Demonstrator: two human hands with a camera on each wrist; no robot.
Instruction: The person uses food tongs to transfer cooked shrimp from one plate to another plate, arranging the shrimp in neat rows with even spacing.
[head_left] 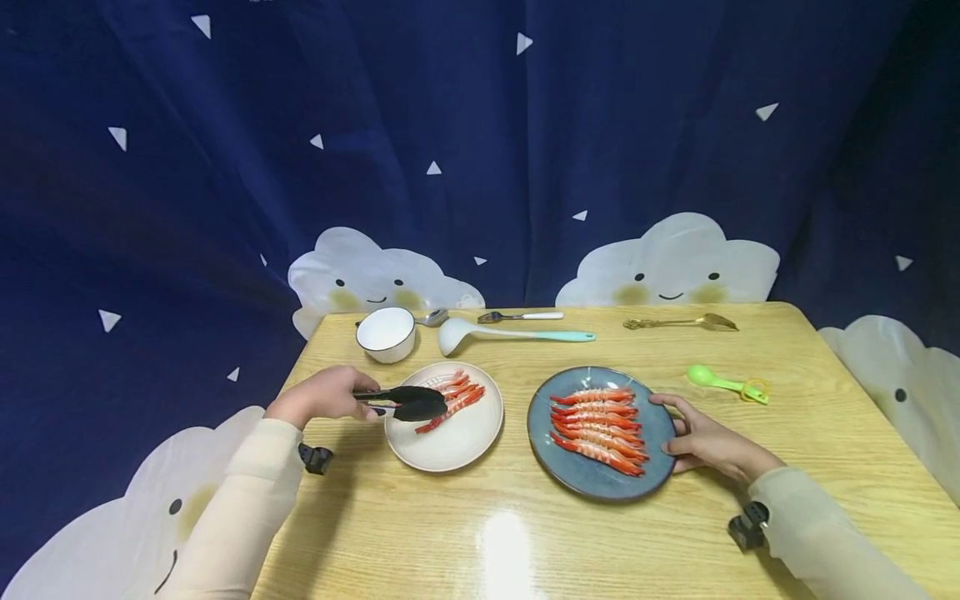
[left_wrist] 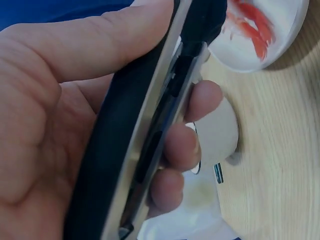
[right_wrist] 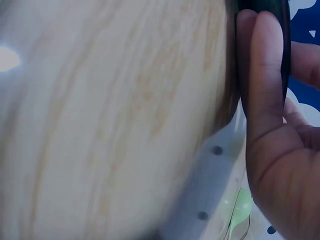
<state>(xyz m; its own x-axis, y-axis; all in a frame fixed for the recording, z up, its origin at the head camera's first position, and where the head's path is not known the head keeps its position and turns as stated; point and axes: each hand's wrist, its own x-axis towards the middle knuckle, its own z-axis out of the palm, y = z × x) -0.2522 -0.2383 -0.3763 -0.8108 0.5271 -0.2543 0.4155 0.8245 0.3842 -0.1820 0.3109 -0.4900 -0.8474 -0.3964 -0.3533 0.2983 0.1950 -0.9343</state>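
Observation:
My left hand (head_left: 326,396) grips a pair of black-tipped tongs (head_left: 420,405), their two arms squeezed near each other in the left wrist view. The tongs' tips are over the left part of a white plate (head_left: 442,452), beside a few red-and-white shrimp (head_left: 467,402); whether they touch one is hidden. On the right, a blue-grey plate (head_left: 553,463) bears several shrimp (head_left: 600,429) lined up in a row. Its right rim is pinched between the thumb and fingers of my right hand (head_left: 708,443).
Behind the white plate stand a white bowl (head_left: 386,332), a ladle (head_left: 453,335) with a mint handle, a fork (head_left: 525,317) and a partly hidden metal spoon (head_left: 435,317). A golden spoon (head_left: 682,322) lies at the back right, with a green spoon (head_left: 708,378) nearer.

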